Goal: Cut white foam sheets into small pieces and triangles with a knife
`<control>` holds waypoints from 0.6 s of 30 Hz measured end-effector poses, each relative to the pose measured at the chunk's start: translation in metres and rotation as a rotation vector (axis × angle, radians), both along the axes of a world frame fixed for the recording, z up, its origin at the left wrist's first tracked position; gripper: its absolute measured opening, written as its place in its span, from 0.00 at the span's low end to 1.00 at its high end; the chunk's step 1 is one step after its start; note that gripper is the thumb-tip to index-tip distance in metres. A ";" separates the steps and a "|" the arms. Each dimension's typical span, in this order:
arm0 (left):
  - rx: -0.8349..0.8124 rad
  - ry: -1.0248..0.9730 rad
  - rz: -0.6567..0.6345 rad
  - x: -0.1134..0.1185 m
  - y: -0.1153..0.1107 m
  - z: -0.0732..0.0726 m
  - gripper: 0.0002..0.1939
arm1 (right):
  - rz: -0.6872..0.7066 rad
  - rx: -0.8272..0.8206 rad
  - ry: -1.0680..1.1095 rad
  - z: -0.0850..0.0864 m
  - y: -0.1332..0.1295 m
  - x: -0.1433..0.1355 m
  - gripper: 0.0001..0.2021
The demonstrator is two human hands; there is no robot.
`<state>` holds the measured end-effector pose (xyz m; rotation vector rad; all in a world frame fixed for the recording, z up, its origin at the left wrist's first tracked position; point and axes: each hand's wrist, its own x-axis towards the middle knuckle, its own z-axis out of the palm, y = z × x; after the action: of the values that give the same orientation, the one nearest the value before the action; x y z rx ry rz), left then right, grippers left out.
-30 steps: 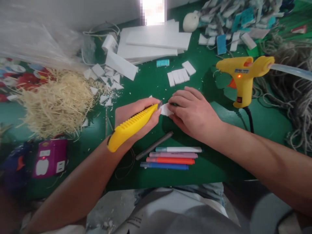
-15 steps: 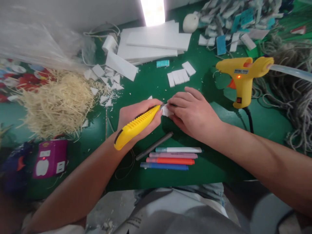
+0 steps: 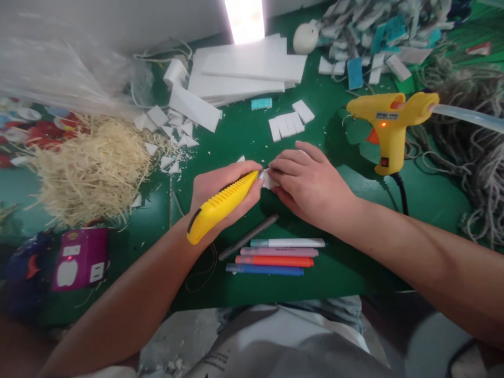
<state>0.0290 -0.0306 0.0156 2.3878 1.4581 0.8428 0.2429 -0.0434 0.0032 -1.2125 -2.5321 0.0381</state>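
Observation:
My left hand [image 3: 228,191] is closed around a yellow utility knife [image 3: 222,206], its tip pointing right at a small white foam piece [image 3: 268,180]. Fingers of my right hand [image 3: 309,181] are pressed on that piece from the right, partly hiding it. Below the hands lie a dark grey pen [image 3: 249,237] and several markers, among them a white one [image 3: 289,242], an orange one [image 3: 274,261] and a blue one [image 3: 264,270]. Beyond the hands are small white rectangles [image 3: 289,125] and a blue piece [image 3: 261,103].
White foam sheets [image 3: 240,68] lie at the back under a bright lamp [image 3: 244,21]. A yellow glue gun [image 3: 394,126] is on the right, near grey cord [image 3: 488,184]. On the left are straw [image 3: 94,168], foam scraps [image 3: 185,128] and a purple box [image 3: 81,259].
The knife's rear end has shifted very slightly to the right. Both hands keep nearly the same position, and the whole view has moved a little.

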 end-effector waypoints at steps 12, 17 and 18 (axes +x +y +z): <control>0.006 0.078 -0.011 0.002 0.002 0.002 0.14 | -0.001 0.019 -0.013 -0.001 0.001 -0.001 0.16; 0.024 0.055 -0.095 0.000 0.003 0.002 0.13 | -0.018 0.051 -0.095 0.002 0.000 -0.004 0.15; 0.036 0.043 -0.116 -0.001 0.004 0.003 0.13 | -0.022 0.053 -0.104 0.002 0.000 -0.004 0.15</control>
<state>0.0285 -0.0269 0.0184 2.5042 1.3156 0.8020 0.2385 -0.0436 0.0052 -1.2522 -2.5895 -0.0993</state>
